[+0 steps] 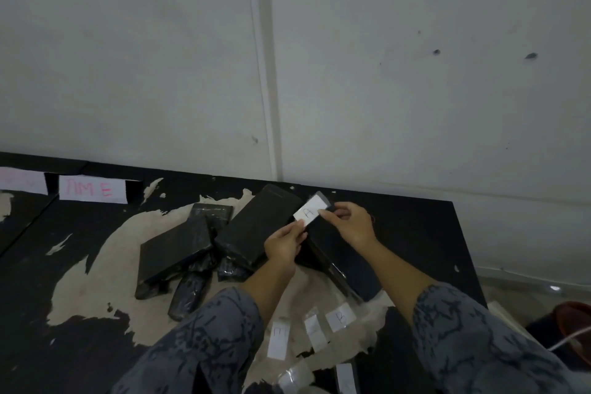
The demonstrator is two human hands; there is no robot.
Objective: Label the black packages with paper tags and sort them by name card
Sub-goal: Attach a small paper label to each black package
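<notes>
worktop (415, 233): butts against the wall (383, 73) at the back
name cards: name card (92, 189) back left along the wall edge, second name card (20, 181) left of it at frame edge
package pile: three packages (176, 248) (260, 222) (212, 213) overlapping mid-worktop, small bundle (188, 296) in front of them
held package (339, 253): right of the pile, far end raised
tag A (307, 210): on the held package's far end, between both hands, left hand (284, 245) near side, right hand (350, 222) far side
loose tags: tag E (279, 341), blank tag (315, 331), tag B (340, 317) on worktop near edge, between the forearms
</notes>
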